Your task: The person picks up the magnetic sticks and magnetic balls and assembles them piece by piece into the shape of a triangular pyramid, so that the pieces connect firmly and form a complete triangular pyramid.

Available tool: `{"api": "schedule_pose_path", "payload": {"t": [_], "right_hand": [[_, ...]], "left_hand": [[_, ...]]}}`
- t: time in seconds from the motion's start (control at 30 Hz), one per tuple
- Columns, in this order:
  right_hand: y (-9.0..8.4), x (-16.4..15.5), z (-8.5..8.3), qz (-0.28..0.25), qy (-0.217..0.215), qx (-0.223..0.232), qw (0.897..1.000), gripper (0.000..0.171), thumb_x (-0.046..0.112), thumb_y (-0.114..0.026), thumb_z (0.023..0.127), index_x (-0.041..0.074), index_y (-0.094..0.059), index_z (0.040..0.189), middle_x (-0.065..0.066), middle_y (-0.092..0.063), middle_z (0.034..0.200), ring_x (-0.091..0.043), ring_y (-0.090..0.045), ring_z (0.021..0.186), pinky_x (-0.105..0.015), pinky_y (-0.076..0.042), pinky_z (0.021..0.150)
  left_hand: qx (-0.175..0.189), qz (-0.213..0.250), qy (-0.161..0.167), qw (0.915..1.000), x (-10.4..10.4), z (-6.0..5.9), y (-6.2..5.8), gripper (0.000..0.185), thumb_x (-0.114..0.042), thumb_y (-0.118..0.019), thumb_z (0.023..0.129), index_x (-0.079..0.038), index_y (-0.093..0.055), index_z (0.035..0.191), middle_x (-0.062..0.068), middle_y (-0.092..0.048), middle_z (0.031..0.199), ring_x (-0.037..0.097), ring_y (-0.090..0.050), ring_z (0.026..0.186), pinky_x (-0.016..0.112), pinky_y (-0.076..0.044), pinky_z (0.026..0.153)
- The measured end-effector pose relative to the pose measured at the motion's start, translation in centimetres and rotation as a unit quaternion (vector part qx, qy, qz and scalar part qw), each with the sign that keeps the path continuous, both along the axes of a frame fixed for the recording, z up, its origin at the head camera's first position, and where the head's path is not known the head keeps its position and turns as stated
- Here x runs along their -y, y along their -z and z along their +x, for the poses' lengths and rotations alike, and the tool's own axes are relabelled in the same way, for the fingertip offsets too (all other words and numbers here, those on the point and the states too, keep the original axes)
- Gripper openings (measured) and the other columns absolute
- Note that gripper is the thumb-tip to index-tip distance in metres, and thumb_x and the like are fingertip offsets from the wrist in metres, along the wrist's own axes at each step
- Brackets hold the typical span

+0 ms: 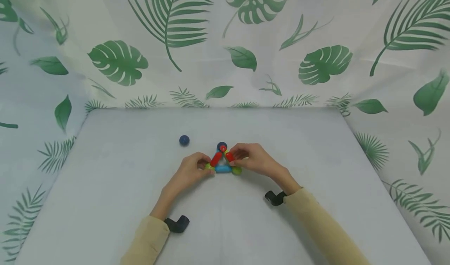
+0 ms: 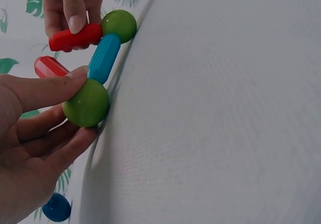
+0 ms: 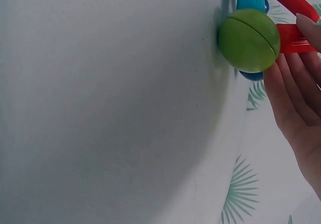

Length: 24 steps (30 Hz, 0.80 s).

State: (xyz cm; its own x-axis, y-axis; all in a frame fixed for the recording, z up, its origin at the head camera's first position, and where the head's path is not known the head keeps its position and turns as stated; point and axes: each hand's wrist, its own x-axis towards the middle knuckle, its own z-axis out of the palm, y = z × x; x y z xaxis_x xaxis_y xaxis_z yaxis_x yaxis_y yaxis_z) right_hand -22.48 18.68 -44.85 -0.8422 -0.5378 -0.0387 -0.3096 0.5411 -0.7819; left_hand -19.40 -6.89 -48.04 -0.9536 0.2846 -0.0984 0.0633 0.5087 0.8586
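Note:
A small triangle of toy balls and rods lies on the table in the head view. My left hand (image 1: 190, 171) holds its left green ball (image 2: 86, 103) between thumb and fingers. From that ball a blue rod (image 2: 104, 58) runs to the right green ball (image 3: 248, 40). Over at the right corner, my right hand (image 1: 256, 159) pinches a red rod (image 2: 75, 37) that meets this green ball. Another red rod (image 1: 216, 159) slants up from the left corner. A dark blue ball (image 1: 222, 144) sits at the far corner, partly covered by a red piece.
A loose dark blue ball (image 1: 184, 140) rests on the white table (image 1: 123, 171), behind and left of the triangle. Leaf-patterned cloth (image 1: 204, 73) hangs along the back and sides. Black wrist devices (image 1: 178, 224) sit on both forearms.

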Motion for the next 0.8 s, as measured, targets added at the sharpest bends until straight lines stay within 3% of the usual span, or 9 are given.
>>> {"api": "schedule_pose_path", "payload": {"t": [0.1,0.53,0.8], "right_hand": [[0.3,0.3,0.1,-0.002,0.002,-0.017,1.0,0.021,0.011,-0.079,0.09,0.007,-0.073,0.11,-0.004,-0.075,0.102,-0.016,-0.07,0.092,-0.033,-0.06,0.088],[1.0,0.3,0.9,0.004,0.034,-0.019,0.999,0.025,0.011,-0.076,0.092,0.004,-0.071,0.115,-0.008,-0.074,0.108,-0.021,-0.07,0.098,-0.04,-0.06,0.092],[1.1,-1.1,1.0,0.021,0.029,0.011,0.999,0.021,0.006,-0.076,0.09,0.004,-0.071,0.11,-0.009,-0.072,0.108,-0.024,-0.068,0.102,-0.04,-0.06,0.092]], "left_hand": [[-0.003,-0.007,0.002,1.0,0.0,0.0,0.0,0.036,-0.014,-0.085,0.085,-0.004,-0.069,0.115,0.007,-0.072,0.108,0.02,-0.067,0.097,0.04,-0.056,0.093],[0.005,-0.013,0.013,0.9998,0.0,0.0,0.1,0.036,-0.013,-0.084,0.086,-0.003,-0.068,0.116,0.007,-0.071,0.106,0.019,-0.065,0.095,0.038,-0.056,0.091],[0.006,-0.008,0.007,0.9999,-0.1,-0.2,0.1,0.037,-0.013,-0.084,0.085,-0.003,-0.068,0.117,0.007,-0.07,0.108,0.02,-0.065,0.098,0.039,-0.056,0.093]]}}
